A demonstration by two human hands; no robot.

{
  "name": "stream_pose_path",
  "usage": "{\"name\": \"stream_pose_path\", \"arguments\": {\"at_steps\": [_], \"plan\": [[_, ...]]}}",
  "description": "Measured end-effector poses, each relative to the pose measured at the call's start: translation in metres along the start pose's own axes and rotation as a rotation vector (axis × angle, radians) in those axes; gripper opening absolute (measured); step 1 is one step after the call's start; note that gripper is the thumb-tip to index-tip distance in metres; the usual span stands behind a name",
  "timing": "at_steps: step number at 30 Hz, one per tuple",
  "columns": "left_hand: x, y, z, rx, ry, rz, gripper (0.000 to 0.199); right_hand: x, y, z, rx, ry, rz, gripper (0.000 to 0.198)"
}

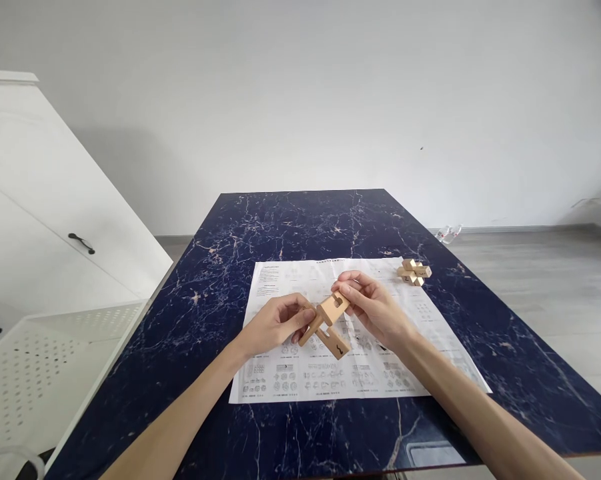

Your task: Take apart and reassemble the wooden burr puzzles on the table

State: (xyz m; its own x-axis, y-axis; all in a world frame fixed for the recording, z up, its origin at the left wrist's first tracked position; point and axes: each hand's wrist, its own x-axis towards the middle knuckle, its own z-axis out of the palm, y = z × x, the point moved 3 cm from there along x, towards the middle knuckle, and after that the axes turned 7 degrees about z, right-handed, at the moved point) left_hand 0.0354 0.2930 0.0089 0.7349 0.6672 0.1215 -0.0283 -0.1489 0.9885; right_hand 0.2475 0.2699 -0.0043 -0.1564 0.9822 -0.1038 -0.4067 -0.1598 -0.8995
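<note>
A slip seems the likeliest fault: if the pinch of the left hand (286,323) is loosened while pressure is applied from the right, the marked wooden bar (338,344), which appears to be supported only through its neighbours, could be dropped or knocked askew. A jam could also be caused by notches being met at a slant. The left thumb and fingers are closed on the slim wooden bar (311,330); by the right hand (373,305), the end of the notched wooden piece (331,309) is pinched. All three are held over the printed sheet (257,313) on the dark blue table (300,230). Pale, smooth wood is shown, with a cutout in the notched wooden piece; whether everything is interlocked cannot be told.
</note>
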Motion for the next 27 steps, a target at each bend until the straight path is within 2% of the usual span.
{"name": "stream_pose_path", "arguments": {"at_steps": [9, 16, 21, 27], "plan": [[0.0, 0.001, 0.001, -0.014, 0.0, 0.004, 0.037, 0.001, 0.002, 0.0, -0.062, -0.013, -0.007, 0.031], [-0.001, 0.004, 0.004, -0.056, 0.006, 0.022, 0.035, -0.002, 0.011, 0.011, -0.171, -0.071, -0.001, 0.029], [-0.001, 0.003, 0.004, -0.074, 0.013, 0.021, 0.033, -0.004, 0.009, 0.015, -0.252, -0.053, 0.021, 0.032], [-0.001, 0.006, 0.004, -0.107, 0.012, 0.061, 0.032, -0.007, 0.012, 0.013, -0.358, -0.159, 0.101, 0.037]]}}
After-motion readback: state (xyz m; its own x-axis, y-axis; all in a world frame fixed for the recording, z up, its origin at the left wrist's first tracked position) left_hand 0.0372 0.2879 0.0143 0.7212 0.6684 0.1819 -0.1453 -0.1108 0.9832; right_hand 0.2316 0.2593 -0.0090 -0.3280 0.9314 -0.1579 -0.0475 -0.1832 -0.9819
